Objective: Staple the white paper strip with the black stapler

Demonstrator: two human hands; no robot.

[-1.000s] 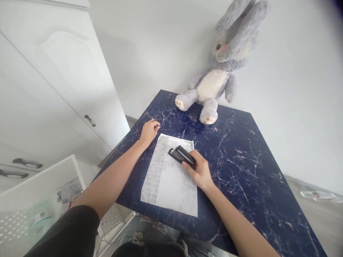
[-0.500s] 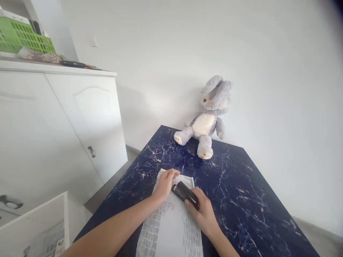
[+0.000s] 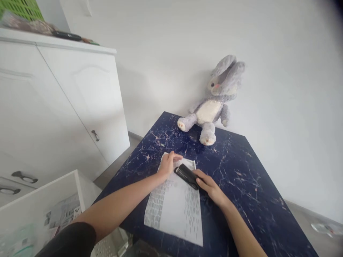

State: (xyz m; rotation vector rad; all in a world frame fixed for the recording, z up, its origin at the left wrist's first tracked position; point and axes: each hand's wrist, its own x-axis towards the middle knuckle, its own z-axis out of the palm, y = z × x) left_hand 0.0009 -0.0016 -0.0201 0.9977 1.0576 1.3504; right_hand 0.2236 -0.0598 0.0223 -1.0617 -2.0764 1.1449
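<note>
A printed sheet of paper (image 3: 175, 207) lies on the dark blue marbled table (image 3: 230, 175). My left hand (image 3: 167, 165) rests on its upper left part, fingers stretched to the right along the top edge. Across the sheet's upper right lies a black stapler (image 3: 187, 175), its front end pointing up and left towards my left hand. My right hand (image 3: 207, 182) grips the stapler's rear end, thumb on the near side and fingers on the far side. Whether paper sits between the stapler's jaws I cannot tell.
A grey plush rabbit (image 3: 210, 110) sits at the table's far edge against the wall. On the left stand a white cabinet (image 3: 88, 96) and an open white drawer (image 3: 80, 189) with papers and packets inside. A tiny pale scrap (image 3: 162, 145) lies on the table.
The camera view has tilted down, so the sheet's lower edge now shows. My right hand sits further back on the stapler, with more of its body uncovered. My left hand stays on the paper.
</note>
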